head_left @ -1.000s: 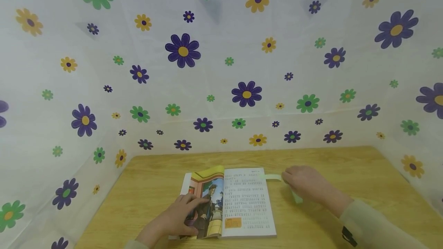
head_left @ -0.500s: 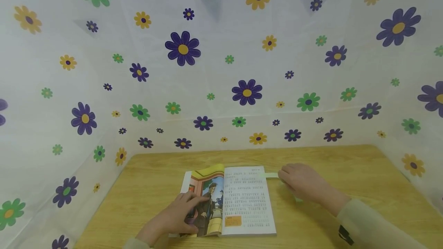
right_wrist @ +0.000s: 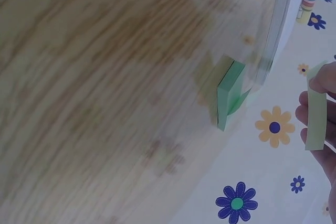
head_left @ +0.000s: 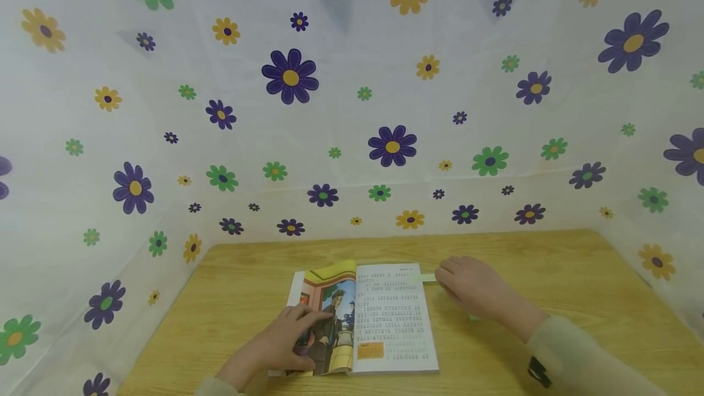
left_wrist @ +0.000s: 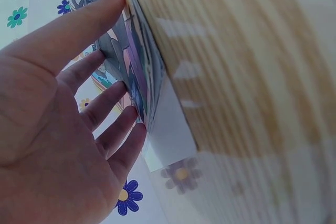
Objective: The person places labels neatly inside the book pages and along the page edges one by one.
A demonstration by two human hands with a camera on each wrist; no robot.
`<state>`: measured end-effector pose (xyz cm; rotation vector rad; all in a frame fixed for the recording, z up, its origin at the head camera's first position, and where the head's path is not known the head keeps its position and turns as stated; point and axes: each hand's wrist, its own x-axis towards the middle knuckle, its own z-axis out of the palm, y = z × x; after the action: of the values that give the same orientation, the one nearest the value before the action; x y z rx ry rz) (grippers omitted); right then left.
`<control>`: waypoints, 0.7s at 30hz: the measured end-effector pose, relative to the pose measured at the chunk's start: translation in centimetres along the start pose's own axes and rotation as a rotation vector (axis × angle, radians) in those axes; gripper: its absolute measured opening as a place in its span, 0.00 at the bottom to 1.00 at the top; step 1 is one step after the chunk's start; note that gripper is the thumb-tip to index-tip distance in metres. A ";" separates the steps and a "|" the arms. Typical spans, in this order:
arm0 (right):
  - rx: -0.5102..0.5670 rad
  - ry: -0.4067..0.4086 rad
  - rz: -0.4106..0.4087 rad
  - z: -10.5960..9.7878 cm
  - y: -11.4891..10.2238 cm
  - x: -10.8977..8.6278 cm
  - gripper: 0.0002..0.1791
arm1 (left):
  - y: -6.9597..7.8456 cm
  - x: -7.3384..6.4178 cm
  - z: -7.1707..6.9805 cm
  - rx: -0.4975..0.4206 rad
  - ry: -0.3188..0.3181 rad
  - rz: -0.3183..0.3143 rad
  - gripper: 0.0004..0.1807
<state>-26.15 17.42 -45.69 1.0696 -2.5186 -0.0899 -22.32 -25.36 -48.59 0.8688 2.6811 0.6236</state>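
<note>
An open book [head_left: 393, 322] lies on the wooden table, a colour picture on its left page and printed text on the right. My left hand [head_left: 286, 338] rests spread over the picture page [head_left: 343, 298]. In the left wrist view, the fingers [left_wrist: 118, 114] of that hand lie along the slightly raised pages. Beside the book's upper right edge, my right hand [head_left: 473, 286] pinches a pale green sticky note strip [head_left: 428, 277] between thumb and fingers. The strip's far end overlaps the right page. A green sticky note pad [right_wrist: 230, 95] is mostly hidden beneath the right hand in the head view.
The wooden table [head_left: 566, 280] extends around the book. A white sheet with printed flowers [head_left: 392, 148] hangs behind it and along both sides. A dark band [head_left: 539, 373] sits at the right sleeve.
My right hand has moved left toward the book, and less of the strip shows between hand and page. The pad is more covered. My left hand stays in place.
</note>
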 end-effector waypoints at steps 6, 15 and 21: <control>-0.001 -0.003 0.015 -0.1 -0.3 0.3 0.10 | -0.2 0.1 0.1 0.003 0.008 0.007 0.46; -0.010 0.026 0.000 0.2 -0.4 0.7 0.11 | 1.0 -0.4 -0.8 0.010 0.001 0.042 0.45; 0.002 0.035 -0.009 0.1 -0.5 1.0 0.11 | 1.2 -0.4 -0.9 0.014 -0.001 0.049 0.45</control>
<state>-26.44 16.34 -45.56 1.0739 -2.4834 -0.0704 -21.72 -25.00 -47.16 0.9408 2.6739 0.6153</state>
